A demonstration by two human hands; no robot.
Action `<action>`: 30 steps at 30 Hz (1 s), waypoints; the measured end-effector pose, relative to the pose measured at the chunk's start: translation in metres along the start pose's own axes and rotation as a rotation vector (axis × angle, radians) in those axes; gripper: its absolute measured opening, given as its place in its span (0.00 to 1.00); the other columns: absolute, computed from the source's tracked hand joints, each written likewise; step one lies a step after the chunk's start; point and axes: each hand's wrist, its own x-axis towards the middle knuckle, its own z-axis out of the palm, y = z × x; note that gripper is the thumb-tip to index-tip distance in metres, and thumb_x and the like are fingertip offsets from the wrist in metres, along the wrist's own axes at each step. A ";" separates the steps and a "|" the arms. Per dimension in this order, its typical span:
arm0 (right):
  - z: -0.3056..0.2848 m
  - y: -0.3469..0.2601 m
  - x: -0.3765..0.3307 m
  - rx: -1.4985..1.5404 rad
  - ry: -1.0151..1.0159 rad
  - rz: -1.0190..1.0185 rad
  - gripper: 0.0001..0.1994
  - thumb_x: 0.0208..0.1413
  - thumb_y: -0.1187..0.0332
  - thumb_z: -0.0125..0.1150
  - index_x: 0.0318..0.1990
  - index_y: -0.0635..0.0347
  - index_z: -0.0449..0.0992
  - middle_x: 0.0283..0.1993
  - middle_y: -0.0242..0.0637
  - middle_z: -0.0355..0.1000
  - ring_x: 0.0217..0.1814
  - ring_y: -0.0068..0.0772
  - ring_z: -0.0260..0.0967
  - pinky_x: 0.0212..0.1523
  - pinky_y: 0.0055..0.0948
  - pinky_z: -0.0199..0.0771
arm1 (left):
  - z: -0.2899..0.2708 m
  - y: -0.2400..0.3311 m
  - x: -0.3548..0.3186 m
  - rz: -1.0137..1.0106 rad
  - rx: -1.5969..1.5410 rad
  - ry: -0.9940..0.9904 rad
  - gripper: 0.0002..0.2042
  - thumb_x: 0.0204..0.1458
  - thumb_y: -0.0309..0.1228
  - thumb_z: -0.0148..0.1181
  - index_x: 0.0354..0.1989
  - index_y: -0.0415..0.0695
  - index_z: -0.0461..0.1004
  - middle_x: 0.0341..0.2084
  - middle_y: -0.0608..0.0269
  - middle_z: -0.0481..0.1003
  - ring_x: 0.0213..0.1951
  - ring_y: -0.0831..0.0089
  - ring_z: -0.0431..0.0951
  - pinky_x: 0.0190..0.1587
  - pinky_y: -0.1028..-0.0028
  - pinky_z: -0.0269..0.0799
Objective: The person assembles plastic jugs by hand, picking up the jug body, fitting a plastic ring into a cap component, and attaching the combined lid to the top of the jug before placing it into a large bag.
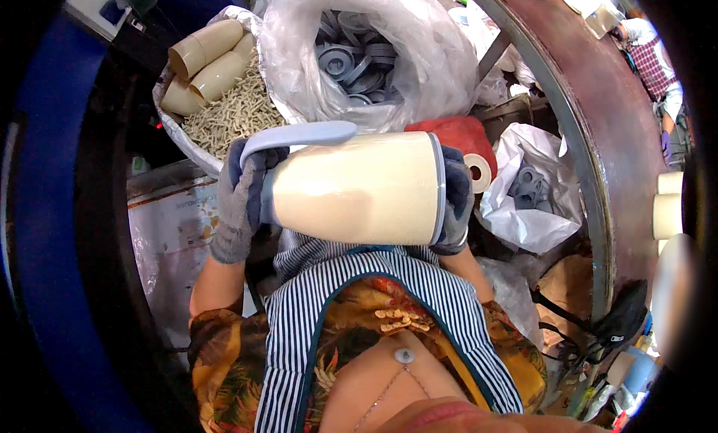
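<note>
**Cream jug-shaped container held sideways, one gloved hand per end**

So the container is up in front of the wearer's chest, lying on its side in the air just above a striped apron. Narrow end points left, wide end points right, with a grey-blue rim around the wide one. A pale blue-grey handle runs along the side away from the wearer, its free tip reaching past the middle of the body.

Left hand, in a grey glove, is clamped on the narrow end, right under the curve of the handle. Right hand, also gloved, is cupped on the wide end and holding it. Most of its fingers are hidden, so can't tell how far they wrap.

Around that: a white sack beyond the left hand has beige hollow shells on a heap of short beige pegs. Next to it, a clear plastic bag full of grey round parts. Near the right hand there's a red thing and a cream ring, then a white bag with grey pieces inside. A brown table curves down the right, with a co-worker past it.
</note>
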 end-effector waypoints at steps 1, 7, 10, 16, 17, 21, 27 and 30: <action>-0.002 -0.008 0.003 -0.007 -0.013 -0.017 0.15 0.48 0.71 0.60 0.45 0.63 0.71 0.53 0.47 0.66 0.55 0.45 0.65 0.57 0.41 0.63 | 0.005 0.006 0.002 -0.064 0.007 -0.009 0.16 0.66 0.38 0.46 0.49 0.37 0.67 0.41 0.56 0.75 0.42 0.70 0.76 0.48 0.68 0.73; -0.004 -0.016 -0.004 -0.125 -0.125 0.024 0.14 0.48 0.72 0.55 0.44 0.64 0.71 0.47 0.47 0.67 0.50 0.41 0.65 0.52 0.33 0.66 | -0.003 -0.008 0.006 -0.275 0.200 -0.154 0.15 0.65 0.37 0.47 0.47 0.37 0.70 0.35 0.58 0.78 0.37 0.71 0.77 0.44 0.71 0.73; -0.009 0.049 -0.031 -0.112 -0.047 0.314 0.14 0.56 0.69 0.54 0.49 0.65 0.70 0.48 0.42 0.68 0.49 0.36 0.67 0.50 0.28 0.67 | 0.017 0.005 -0.009 -0.007 0.320 0.006 0.14 0.57 0.36 0.56 0.45 0.39 0.71 0.41 0.56 0.76 0.43 0.66 0.77 0.49 0.68 0.72; -0.041 -0.013 -0.007 -0.113 0.325 0.303 0.22 0.58 0.62 0.61 0.57 0.63 0.69 0.50 0.40 0.72 0.50 0.32 0.69 0.54 0.30 0.69 | 0.066 0.084 0.035 0.844 1.243 -0.585 0.21 0.42 0.43 0.64 0.42 0.44 0.72 0.42 0.56 0.74 0.49 0.53 0.73 0.60 0.55 0.63; -0.041 -0.049 0.009 -0.320 0.113 0.085 0.26 0.52 0.60 0.66 0.55 0.63 0.69 0.50 0.42 0.72 0.50 0.36 0.69 0.54 0.31 0.69 | 0.092 0.089 0.042 0.965 1.222 -0.667 0.21 0.42 0.44 0.64 0.42 0.45 0.72 0.43 0.57 0.74 0.49 0.54 0.73 0.59 0.55 0.63; -0.057 -0.077 0.019 -0.639 0.103 -0.061 0.34 0.37 0.52 0.76 0.50 0.65 0.73 0.43 0.44 0.74 0.42 0.39 0.73 0.44 0.34 0.73 | 0.164 0.119 0.045 1.300 0.971 -0.686 0.27 0.40 0.43 0.69 0.49 0.45 0.72 0.47 0.56 0.73 0.51 0.53 0.72 0.59 0.58 0.63; -0.217 -0.147 0.028 -1.132 0.540 0.137 0.33 0.45 0.50 0.70 0.53 0.66 0.72 0.46 0.43 0.73 0.46 0.35 0.70 0.47 0.32 0.70 | 0.143 0.064 0.057 0.969 0.308 -0.517 0.21 0.58 0.33 0.51 0.58 0.33 0.67 0.55 0.48 0.71 0.59 0.58 0.68 0.65 0.62 0.57; -0.314 -0.179 0.036 -1.404 0.722 0.192 0.33 0.49 0.48 0.67 0.55 0.66 0.71 0.48 0.42 0.72 0.48 0.33 0.69 0.48 0.30 0.69 | 0.150 0.029 0.033 0.449 0.327 -0.689 0.20 0.57 0.24 0.56 0.58 0.34 0.68 0.54 0.49 0.72 0.59 0.63 0.70 0.64 0.65 0.59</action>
